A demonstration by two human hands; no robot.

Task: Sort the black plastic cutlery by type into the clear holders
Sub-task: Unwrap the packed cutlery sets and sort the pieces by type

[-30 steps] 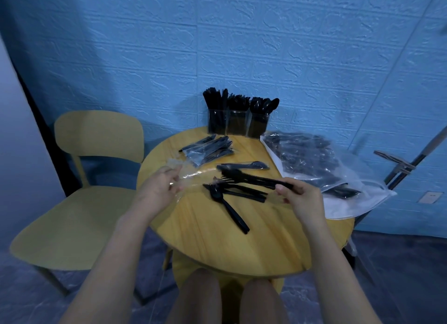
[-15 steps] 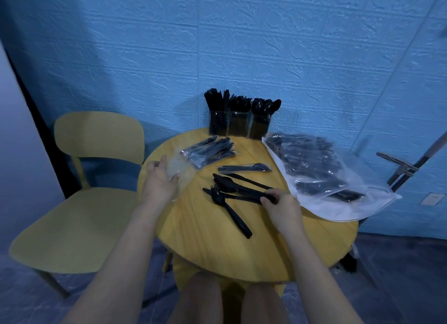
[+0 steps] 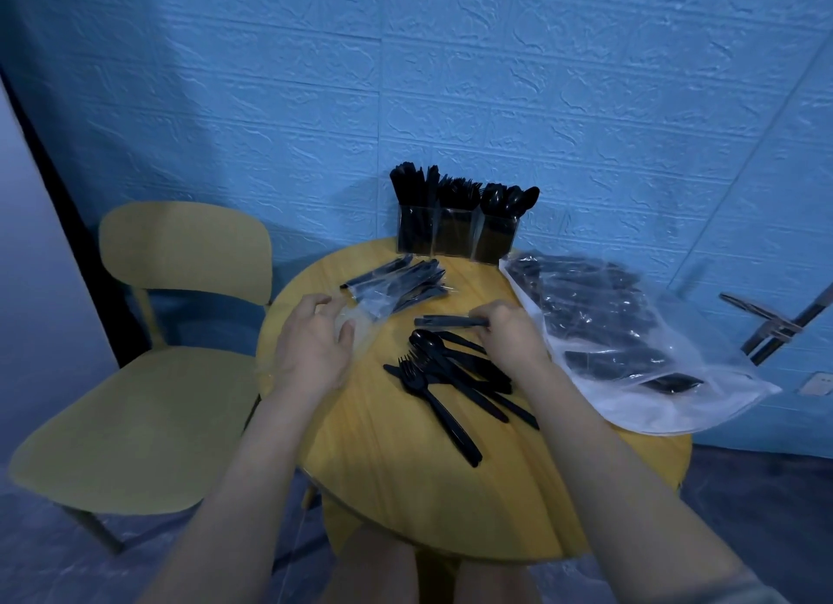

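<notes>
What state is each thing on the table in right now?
Clear holders: upright, filled with cutlery.
Loose cutlery pile: unsorted on the table.
Wrapped piece: held by right hand.
Empty wrapper: under left hand.
Small packet: lying flat.
Large bag: still holds cutlery.

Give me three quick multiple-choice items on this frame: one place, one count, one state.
1. Where do the clear holders stand?
A. at the table's far edge by the wall
B. on the chair
C. in the big bag

2. How many holder compartments show?
A. one
B. three
C. five

3. What is the right hand doing?
A. resting flat and empty
B. gripping a wrapped cutlery pack
C. lifting a holder

Key: 1 A, they stand at the back of the round table against the blue wall. 2 B, three side by side, all filled. 3 B, its fingers curl round the pack's end.
</notes>
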